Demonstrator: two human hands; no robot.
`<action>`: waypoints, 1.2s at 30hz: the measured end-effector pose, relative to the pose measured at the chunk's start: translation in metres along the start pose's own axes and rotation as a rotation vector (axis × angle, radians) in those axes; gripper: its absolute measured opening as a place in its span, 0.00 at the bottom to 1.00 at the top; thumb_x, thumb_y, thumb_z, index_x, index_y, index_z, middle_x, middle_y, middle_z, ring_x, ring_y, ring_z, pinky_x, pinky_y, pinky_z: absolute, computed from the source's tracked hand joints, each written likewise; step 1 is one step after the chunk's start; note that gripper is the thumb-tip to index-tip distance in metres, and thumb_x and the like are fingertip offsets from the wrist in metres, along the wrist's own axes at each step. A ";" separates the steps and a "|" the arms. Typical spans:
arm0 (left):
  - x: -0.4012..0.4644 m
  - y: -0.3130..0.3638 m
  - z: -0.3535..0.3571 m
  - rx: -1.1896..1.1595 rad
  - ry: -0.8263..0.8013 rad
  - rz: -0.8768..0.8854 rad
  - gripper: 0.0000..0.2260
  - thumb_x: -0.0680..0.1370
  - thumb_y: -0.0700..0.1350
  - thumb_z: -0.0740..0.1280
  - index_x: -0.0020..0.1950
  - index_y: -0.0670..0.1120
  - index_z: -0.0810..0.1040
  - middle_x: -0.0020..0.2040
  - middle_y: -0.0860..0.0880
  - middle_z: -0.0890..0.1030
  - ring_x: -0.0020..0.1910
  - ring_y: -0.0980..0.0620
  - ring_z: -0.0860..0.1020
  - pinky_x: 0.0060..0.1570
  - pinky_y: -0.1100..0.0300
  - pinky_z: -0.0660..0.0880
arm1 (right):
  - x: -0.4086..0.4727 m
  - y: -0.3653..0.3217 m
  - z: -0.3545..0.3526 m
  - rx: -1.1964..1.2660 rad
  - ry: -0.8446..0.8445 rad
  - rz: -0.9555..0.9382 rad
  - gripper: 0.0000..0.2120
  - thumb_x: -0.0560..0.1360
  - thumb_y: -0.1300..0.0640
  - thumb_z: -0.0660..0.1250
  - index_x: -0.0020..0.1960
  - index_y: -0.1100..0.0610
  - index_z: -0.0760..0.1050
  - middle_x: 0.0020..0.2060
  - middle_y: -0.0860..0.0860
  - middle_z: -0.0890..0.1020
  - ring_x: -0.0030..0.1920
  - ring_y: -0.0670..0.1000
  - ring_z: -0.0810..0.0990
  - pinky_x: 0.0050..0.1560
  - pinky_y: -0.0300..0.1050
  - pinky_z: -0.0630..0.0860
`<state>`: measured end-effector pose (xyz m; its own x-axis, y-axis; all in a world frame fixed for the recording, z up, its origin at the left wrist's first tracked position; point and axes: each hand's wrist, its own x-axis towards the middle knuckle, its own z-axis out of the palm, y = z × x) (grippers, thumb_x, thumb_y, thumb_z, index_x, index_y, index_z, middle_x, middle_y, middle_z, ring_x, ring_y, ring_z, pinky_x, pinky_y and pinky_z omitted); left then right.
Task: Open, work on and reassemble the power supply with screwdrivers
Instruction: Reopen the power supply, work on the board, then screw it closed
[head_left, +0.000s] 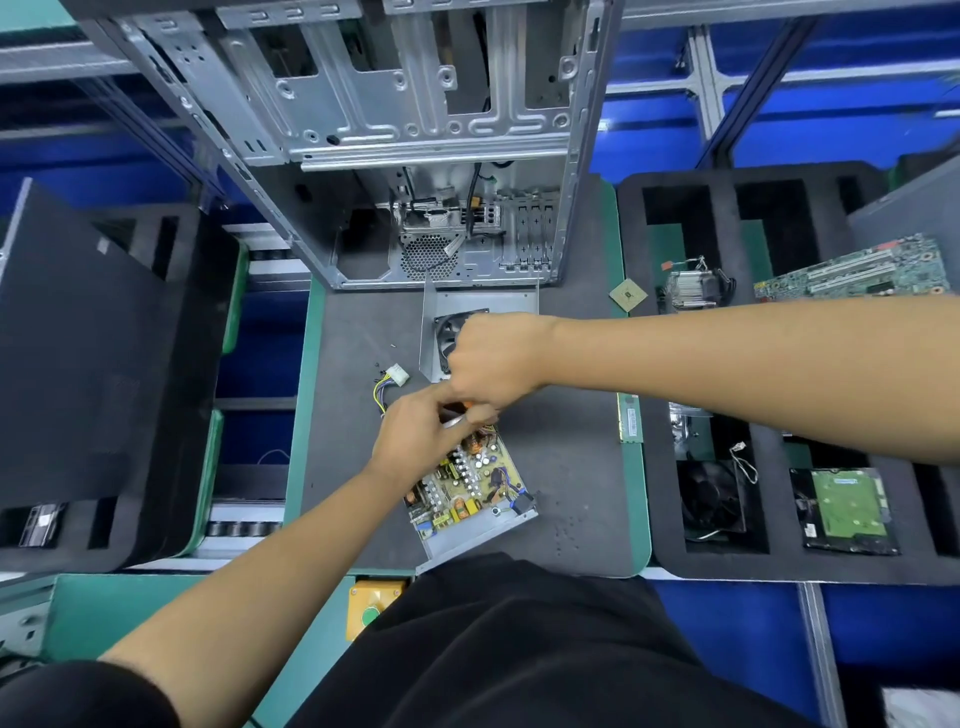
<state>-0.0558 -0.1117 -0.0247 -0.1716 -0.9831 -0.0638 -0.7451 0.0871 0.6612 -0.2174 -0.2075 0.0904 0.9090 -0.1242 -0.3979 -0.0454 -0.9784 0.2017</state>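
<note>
**Both hands meet over the opened power supply**

At the centre of the frame the opened power supply lies on the dark mat of the worktop, its yellow circuit board bare in a grey metal tray that sits at a slant, one corner toward the bottom of the picture. Its cover, with a black fan set in it, lies apart just above it in the frame, in front of the empty computer case.

The left hand comes in from the lower left and rests over the upper end of the board, fingers curled round a small tool with an orange and silver part showing. The right hand reaches in from the right edge, closed in a fist directly above the left, touching it; whether it grips the same tool cannot be told, since its fingers are hidden.

A white connector on coloured wires lies left of the hands, with a few small dark screws near it.

At the right of the frame, black foam trays carry a processor chip, a heatsink, a green motherboard and a hard drive. A memory stick lies at the mat's right edge.
</note>
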 end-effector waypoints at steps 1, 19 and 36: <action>-0.001 0.006 -0.004 0.016 -0.001 -0.008 0.10 0.70 0.67 0.71 0.48 0.67 0.76 0.42 0.76 0.78 0.46 0.67 0.81 0.37 0.76 0.68 | -0.002 0.000 -0.002 0.000 0.001 0.013 0.16 0.82 0.45 0.56 0.54 0.56 0.75 0.42 0.56 0.83 0.34 0.58 0.70 0.34 0.49 0.65; 0.000 0.005 -0.003 -0.049 0.019 -0.032 0.16 0.71 0.65 0.69 0.51 0.57 0.84 0.40 0.63 0.83 0.42 0.61 0.83 0.42 0.59 0.79 | -0.005 0.005 -0.009 0.093 -0.003 -0.041 0.16 0.77 0.45 0.62 0.60 0.52 0.68 0.38 0.50 0.78 0.34 0.57 0.71 0.31 0.48 0.63; -0.001 0.010 -0.002 -0.004 0.010 0.034 0.10 0.72 0.58 0.68 0.53 0.63 0.77 0.39 0.64 0.83 0.39 0.63 0.81 0.40 0.60 0.79 | -0.001 0.008 0.000 0.019 -0.006 -0.066 0.07 0.80 0.49 0.63 0.51 0.53 0.72 0.35 0.51 0.79 0.27 0.54 0.65 0.26 0.44 0.53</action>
<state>-0.0615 -0.1101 -0.0167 -0.1905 -0.9811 -0.0336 -0.7365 0.1202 0.6656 -0.2188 -0.2154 0.0928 0.9078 -0.0602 -0.4151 0.0067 -0.9875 0.1577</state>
